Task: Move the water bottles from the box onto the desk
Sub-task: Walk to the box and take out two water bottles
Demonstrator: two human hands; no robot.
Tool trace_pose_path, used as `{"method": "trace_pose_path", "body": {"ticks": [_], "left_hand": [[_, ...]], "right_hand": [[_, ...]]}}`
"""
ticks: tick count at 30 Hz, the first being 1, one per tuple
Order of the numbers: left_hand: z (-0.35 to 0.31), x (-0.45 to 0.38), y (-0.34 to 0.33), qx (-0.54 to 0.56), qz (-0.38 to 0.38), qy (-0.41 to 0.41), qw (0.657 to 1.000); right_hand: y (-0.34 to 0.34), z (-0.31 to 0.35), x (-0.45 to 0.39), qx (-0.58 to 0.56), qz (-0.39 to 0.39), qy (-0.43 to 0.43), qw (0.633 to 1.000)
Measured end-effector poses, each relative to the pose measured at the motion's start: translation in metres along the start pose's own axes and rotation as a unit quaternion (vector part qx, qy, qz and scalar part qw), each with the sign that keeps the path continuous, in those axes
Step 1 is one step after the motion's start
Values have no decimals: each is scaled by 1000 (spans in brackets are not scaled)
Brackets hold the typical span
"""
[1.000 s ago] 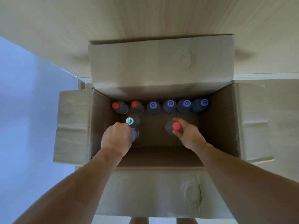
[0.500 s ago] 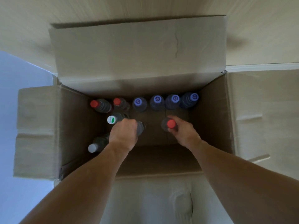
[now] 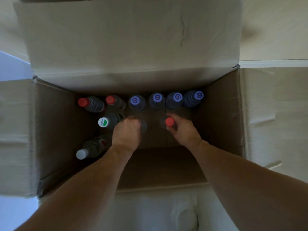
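Observation:
An open cardboard box holds several upright water bottles. Along its far wall stand two red-capped bottles and several purple-capped bottles. A bottle with a white and green cap stands left of my left hand, which is closed over the top of a bottle whose cap is hidden. My right hand grips a red-capped bottle by its neck. A white-capped bottle leans in the near left corner.
The box flaps lie spread out: a big one at the back, others at left, right and front. The light wooden desk surface shows behind the box at upper right. The box floor between my arms is bare.
The view has come closer to the box and shifted left, which reveals the white-capped bottle at the near left. Both hands stay clasped on their bottles at nearly the same spots.

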State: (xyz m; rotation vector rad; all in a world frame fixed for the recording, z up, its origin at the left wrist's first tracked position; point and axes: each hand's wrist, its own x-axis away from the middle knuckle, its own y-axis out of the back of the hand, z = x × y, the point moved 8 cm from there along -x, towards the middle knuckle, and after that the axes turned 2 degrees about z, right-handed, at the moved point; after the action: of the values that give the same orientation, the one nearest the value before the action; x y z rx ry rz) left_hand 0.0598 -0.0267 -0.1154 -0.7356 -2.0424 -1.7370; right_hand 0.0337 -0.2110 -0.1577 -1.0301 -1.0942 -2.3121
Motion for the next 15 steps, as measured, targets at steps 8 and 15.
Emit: {"method": "trace_pose_path", "body": {"ticks": [8, 15], "left_hand": [[16, -2, -36, 180, 16, 61, 982], [31, -18, -70, 261, 75, 41, 962]], "right_hand": [[-13, 5, -4, 4, 6, 20, 1000], [-19, 4, -17, 11, 15, 52, 998]]}}
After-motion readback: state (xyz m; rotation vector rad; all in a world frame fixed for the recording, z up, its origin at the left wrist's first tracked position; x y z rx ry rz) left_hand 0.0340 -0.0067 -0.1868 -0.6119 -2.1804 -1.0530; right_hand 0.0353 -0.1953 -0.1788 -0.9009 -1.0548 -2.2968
